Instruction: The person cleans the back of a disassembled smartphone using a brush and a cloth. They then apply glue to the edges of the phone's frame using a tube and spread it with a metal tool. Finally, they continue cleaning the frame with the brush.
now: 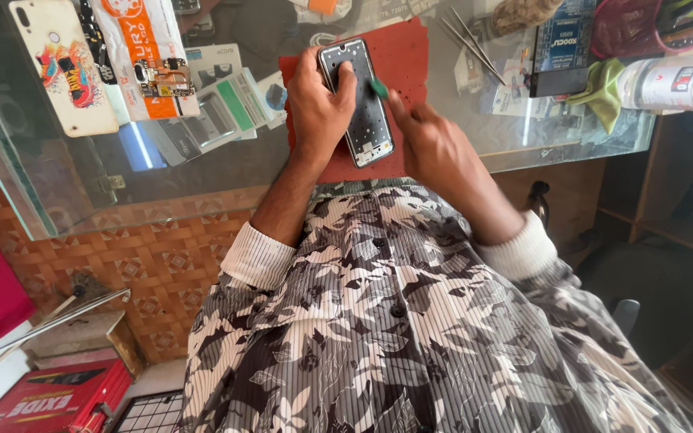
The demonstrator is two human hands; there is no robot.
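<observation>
Here, an opened phone frame [358,104] is seen lying on a red mat [399,64] on the glass desk [58,176], its long axis running away from the person. The left hand [318,108] is laid over the frame's left edge, fingers curled down its side and the thumb pressed flat on the inner surface near the top, so the frame is held down against the mat. The right hand [435,144] is closed around a small green-tipped tool [379,88]; only the tip is visible, set just beside the frame's upper right edge. Whether the tip touches the frame cannot be told.

To the left of the mat, a white phone case with a colourful print [62,64] is noted, with an orange-and-white packet [142,48] bearing a small circuit board [162,78] beside it. Metal tweezers [471,40] lie to the right of the mat, with a blue box [563,44] and a green cloth [603,88] further right. Both sleeves of a patterned shirt [378,321] are turned back at the cuffs.
</observation>
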